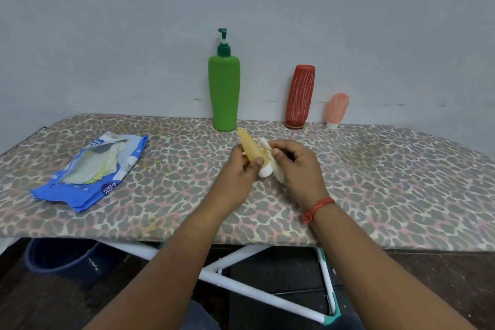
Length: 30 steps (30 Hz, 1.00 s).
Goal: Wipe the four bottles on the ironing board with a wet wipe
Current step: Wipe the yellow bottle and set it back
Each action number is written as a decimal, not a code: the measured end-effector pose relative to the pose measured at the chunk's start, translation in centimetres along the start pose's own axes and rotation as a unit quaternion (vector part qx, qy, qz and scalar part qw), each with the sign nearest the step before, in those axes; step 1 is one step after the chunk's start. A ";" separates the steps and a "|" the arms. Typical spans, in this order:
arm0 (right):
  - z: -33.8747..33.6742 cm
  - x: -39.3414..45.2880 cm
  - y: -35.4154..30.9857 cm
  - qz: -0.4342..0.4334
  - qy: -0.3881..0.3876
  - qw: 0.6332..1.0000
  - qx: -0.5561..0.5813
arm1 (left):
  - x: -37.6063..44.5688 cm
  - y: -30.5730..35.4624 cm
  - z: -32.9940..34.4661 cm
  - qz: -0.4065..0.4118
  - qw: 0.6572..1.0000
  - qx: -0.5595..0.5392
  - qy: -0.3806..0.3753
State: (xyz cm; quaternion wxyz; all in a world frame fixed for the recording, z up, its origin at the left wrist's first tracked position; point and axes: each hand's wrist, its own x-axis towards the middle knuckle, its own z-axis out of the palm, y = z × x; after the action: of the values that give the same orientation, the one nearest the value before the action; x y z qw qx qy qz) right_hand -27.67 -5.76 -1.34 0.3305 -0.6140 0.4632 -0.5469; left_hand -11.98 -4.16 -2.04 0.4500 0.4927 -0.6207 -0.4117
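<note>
One wipes pack [89, 173], blue, torn open, lies on the board [375, 182] well left of the hands. Left hand [241, 173] grips one yellow tube [251, 150], tilted, white cap toward the person. Right hand [297, 166] pinches one white wipe [267, 145] against the tube. Beyond the hands, three bottles stand at the wall: green pump bottle [224, 94] just past the left hand, red bottle [299, 96] past the right hand, small pink tube [337, 110] further right. Four bottles total. One red thread [317, 207] on right wrist.

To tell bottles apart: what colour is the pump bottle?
Green pump bottle, darker green pump, in the head view.
</note>
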 end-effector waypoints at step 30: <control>-0.3 0.2 -3.5 -0.230 0.005 0.926 -0.298 | 0.2 -0.2 -0.1 -0.011 0.999 -0.016 -0.034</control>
State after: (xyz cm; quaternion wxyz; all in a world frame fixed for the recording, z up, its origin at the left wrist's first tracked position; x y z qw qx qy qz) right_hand -27.19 -4.65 1.96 -0.0051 -0.7710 0.4524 -0.4481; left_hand -11.89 -4.45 -2.22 0.4322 0.4774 -0.6236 -0.4432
